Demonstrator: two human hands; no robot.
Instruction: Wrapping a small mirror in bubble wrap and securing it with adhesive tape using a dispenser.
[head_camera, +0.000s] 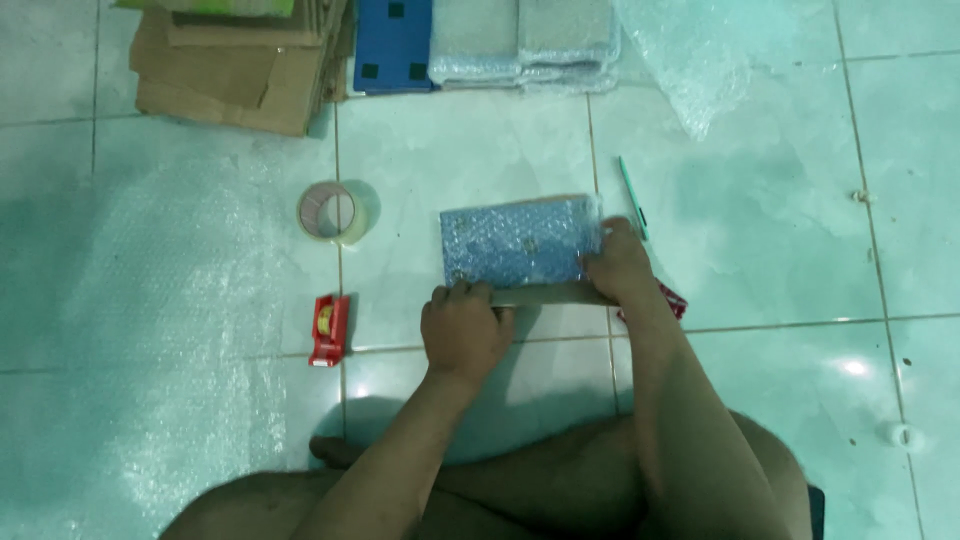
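Red object (670, 298) mostly behind forearm

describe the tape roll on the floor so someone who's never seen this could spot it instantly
Start at the blue bubble-wrapped packet that both hands press on the tiled floor. Look to its left, just past the tile joint: the tape roll lies flat there, apart from everything. It is the only ring shape, pale and clear, unlike the boxy red tape dispenser below it.

You sit on a floor of pale green glossy tiles (760, 180) with thin grout lines, and light glints bright off the tile at your lower right. A clear sheet of bubble wrap (150, 330) spreads over the floor to your left. Along the far edge lie flattened cardboard (235, 70), a blue panel (392, 45) and stacked wrapped packs (525, 40).
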